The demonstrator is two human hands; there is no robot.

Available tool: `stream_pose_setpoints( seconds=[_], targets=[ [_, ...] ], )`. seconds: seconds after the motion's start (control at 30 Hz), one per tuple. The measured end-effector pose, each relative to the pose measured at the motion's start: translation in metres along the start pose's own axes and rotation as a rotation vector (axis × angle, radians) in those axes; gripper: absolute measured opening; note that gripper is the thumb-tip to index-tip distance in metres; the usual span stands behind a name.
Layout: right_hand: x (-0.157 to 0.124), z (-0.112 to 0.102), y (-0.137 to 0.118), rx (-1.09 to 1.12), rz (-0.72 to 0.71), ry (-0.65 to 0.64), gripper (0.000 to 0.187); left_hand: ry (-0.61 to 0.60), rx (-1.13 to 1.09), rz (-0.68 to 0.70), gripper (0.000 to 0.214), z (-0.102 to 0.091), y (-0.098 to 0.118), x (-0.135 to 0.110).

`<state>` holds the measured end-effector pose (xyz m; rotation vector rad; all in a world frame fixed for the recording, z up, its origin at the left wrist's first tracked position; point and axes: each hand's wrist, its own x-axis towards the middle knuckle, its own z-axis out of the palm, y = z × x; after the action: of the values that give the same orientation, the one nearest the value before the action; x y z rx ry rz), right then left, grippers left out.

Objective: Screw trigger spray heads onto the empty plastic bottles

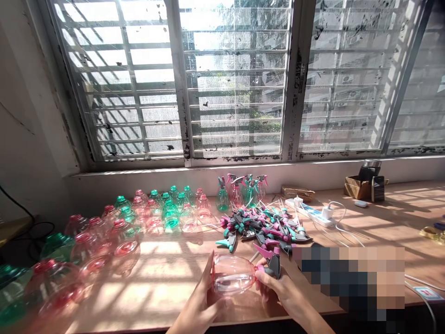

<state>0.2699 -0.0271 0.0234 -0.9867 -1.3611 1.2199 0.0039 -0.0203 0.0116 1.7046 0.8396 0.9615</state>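
A clear pink spray bottle (pixel 233 274) lies on its side between my hands, just above the front of the table. My left hand (pixel 205 297) is wrapped round its base. At the neck, my right hand (pixel 274 283) grips the pink collar of a grey and pink spray head (pixel 273 260), which sits at the bottle's mouth. Whether the collar is fully screwed on, I cannot tell. Right behind the bottle lies a heap of loose pink, teal and grey spray heads (pixel 264 225) with white tubes.
Several headless pink and green bottles (pixel 170 215) stand on the left. Bottles with spray heads (pixel 237 191) stand by the wall. A power strip (pixel 311 213), cables, a cardboard box (pixel 357 187) and a phone (pixel 378 189) are at right. A blurred-out patch (pixel 351 278) covers the right front.
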Motion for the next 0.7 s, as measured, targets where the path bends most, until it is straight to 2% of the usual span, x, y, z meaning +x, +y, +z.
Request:
stream_pose_setpoints(
  seconds=[0.23, 0.47, 0.7],
  targets=[
    [0.001, 0.001, 0.002, -0.021, 0.033, 0.009, 0.047, 0.015, 0.005, 0.009, 0.099, 0.001, 0.001, -0.001],
    [0.003, -0.001, 0.01, 0.019, -0.017, -0.009, 0.041, 0.057, -0.011, 0.044, 0.089, 0.002, -0.001, 0.001],
    [-0.001, 0.0, 0.0, -0.001, -0.014, 0.013, 0.041, 0.017, -0.024, -0.019, 0.103, 0.001, -0.003, 0.0]
  ],
)
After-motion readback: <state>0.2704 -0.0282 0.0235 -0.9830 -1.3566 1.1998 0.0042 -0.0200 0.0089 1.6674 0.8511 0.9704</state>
